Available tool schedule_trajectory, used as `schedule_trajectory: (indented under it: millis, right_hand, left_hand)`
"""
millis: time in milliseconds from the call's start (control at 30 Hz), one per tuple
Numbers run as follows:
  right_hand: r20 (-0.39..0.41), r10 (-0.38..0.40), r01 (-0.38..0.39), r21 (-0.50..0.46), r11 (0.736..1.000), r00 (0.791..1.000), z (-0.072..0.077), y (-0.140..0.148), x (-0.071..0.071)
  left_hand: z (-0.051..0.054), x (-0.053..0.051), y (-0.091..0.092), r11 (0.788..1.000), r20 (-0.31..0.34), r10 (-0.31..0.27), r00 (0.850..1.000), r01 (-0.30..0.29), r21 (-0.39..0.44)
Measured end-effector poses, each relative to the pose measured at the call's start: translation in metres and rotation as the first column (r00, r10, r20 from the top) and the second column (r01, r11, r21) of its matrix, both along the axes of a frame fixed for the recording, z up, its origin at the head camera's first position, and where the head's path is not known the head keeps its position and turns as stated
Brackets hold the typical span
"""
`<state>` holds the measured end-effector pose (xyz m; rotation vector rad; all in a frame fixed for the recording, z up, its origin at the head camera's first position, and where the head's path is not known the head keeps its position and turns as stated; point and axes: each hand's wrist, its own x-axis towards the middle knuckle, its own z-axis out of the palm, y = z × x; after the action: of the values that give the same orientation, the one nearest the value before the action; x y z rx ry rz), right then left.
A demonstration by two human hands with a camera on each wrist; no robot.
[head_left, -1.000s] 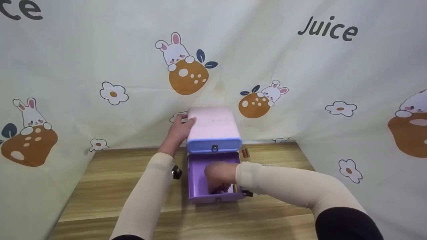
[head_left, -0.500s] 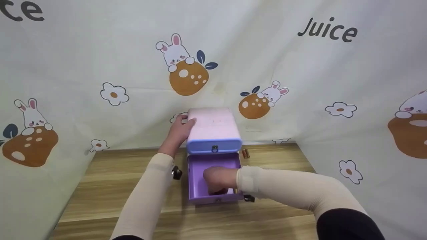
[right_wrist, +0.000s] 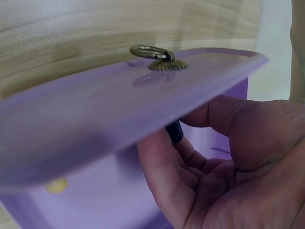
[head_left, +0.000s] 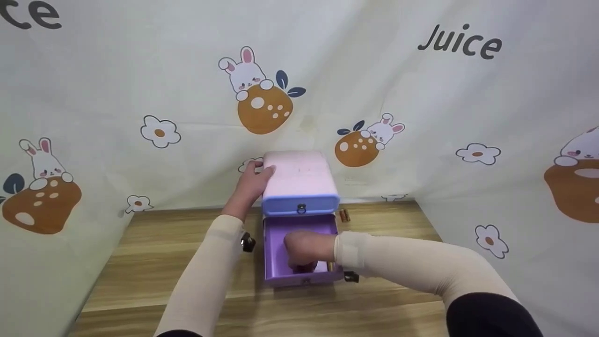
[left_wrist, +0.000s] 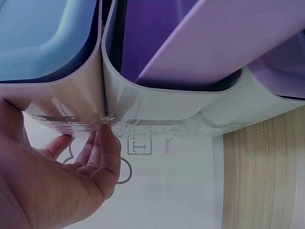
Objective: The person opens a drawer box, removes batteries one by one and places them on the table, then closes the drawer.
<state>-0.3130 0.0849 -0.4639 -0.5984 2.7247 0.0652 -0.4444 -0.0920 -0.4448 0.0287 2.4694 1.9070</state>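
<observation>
A small drawer cabinet with a pink top [head_left: 299, 173] stands against the back cloth. Its blue upper drawer [head_left: 281, 205] is closed, while the purple drawer [head_left: 276, 255] below is pulled out. My left hand [head_left: 252, 182] rests on the cabinet's left side, thumb at the top edge; the left wrist view shows its fingertips touching the side wall. Inside the purple drawer, near its front, is my right hand [head_left: 309, 250]. Between its thumb and fingers [right_wrist: 162, 176] it pinches a small dark cylindrical thing [right_wrist: 175, 132], mostly hidden by the drawer front.
Small copper-coloured cylinders, seemingly batteries [head_left: 345, 215], lie right of the cabinet on the wooden table [head_left: 178, 262]. A white item [head_left: 321, 267] is in the drawer beside my right hand. A metal ring handle [right_wrist: 152, 51] sticks out from the drawer front. Printed cloth surrounds the back and sides.
My right hand has shifted slightly within the drawer, staying near its front. The left hand and the cabinet have not visibly moved.
</observation>
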Motion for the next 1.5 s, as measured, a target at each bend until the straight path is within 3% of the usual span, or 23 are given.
schedule_trajectory:
  millis: [133,467,867,1067,1200,1267,1400,1500]
  right_hand:
    - [0.033,0.0,0.002,-0.059,0.998,0.999,0.006,0.003,-0.004]
    - [0.152,-0.103,0.13,-0.179,0.975,0.983,0.018,0.012,-0.009]
    - [0.173,-0.029,0.074,-0.259,0.963,0.984,0.029,0.029,-0.003]
    - [0.077,0.068,-0.043,-0.292,0.955,0.995,0.03,0.043,0.0]
    - [-0.046,0.143,-0.15,-0.309,0.939,0.989,0.03,0.054,0.002]
    - [-0.123,0.182,-0.212,-0.31,0.927,0.976,0.029,0.061,0.002]
    - [-0.271,0.247,-0.325,-0.295,0.899,0.93,0.027,0.073,0.002]
    - [-0.332,0.26,-0.363,-0.299,0.883,0.907,0.024,0.08,0.003]
  left_hand:
    - [0.001,0.0,0.0,1.0,-0.001,0.001,1.0,-0.001,-0.002]
    - [0.001,0.002,0.0,1.0,-0.011,0.0,1.0,0.0,-0.008]
    - [0.0,0.002,-0.001,1.0,0.0,0.005,1.0,-0.005,-0.016]
    - [-0.001,0.0,0.0,1.0,-0.013,0.005,1.0,-0.005,-0.021]
    - [-0.003,0.0,0.0,1.0,-0.012,0.0,1.0,0.0,-0.01]
    - [-0.003,0.0,0.0,1.0,-0.011,-0.002,1.0,0.002,-0.001]
    - [-0.001,0.002,0.0,1.0,-0.01,-0.007,1.0,0.007,0.009]
    - [0.0,0.002,0.0,1.0,-0.01,-0.005,1.0,0.005,0.001]
